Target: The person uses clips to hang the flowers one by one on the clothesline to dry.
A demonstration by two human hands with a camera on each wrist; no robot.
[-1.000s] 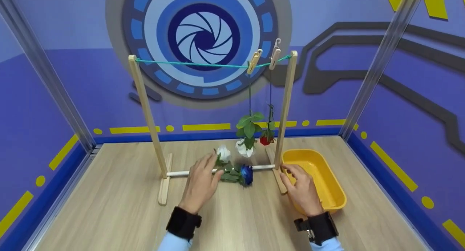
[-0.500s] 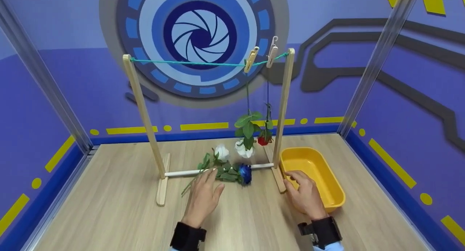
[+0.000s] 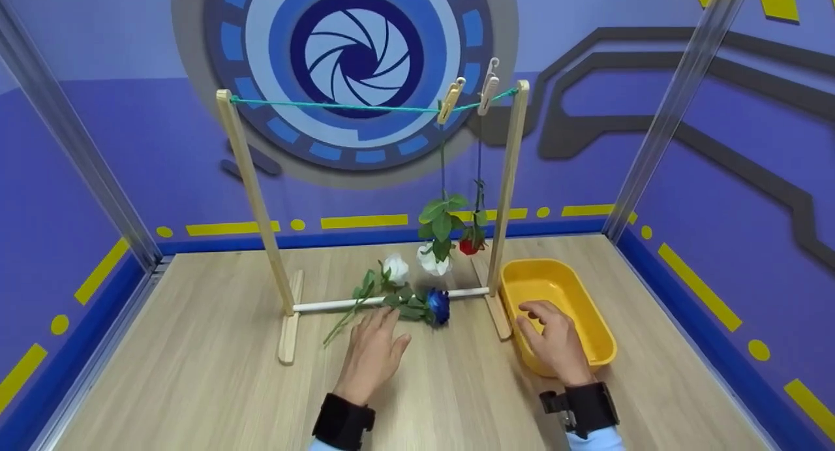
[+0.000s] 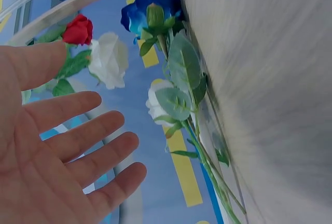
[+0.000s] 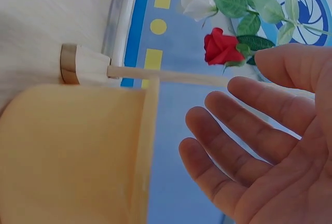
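Note:
My left hand, its fingers fairly straight and holding nothing, hovers just in front of two roses lying across the rack's white bottom bar. One is a blue rose, the other a white rose with its green stem pointing to the lower left. Over the near left part of the yellow tub is my right hand, fingers loosely bent with nothing in them. From the green cord a second white rose and a red rose hang head down, held by a yellow clothespin and a pale clothespin.
The wooden rack stands upright, its two posts joined by the cord above and the white bar below. Beside its right foot sits the tub. Blue printed panels and metal posts enclose the wooden table.
The left hand has drawn back from the lying roses, uncovering the white rose's stem. The right hand has shifted slightly right and nearer, over the tub. The hanging roses stay in place.

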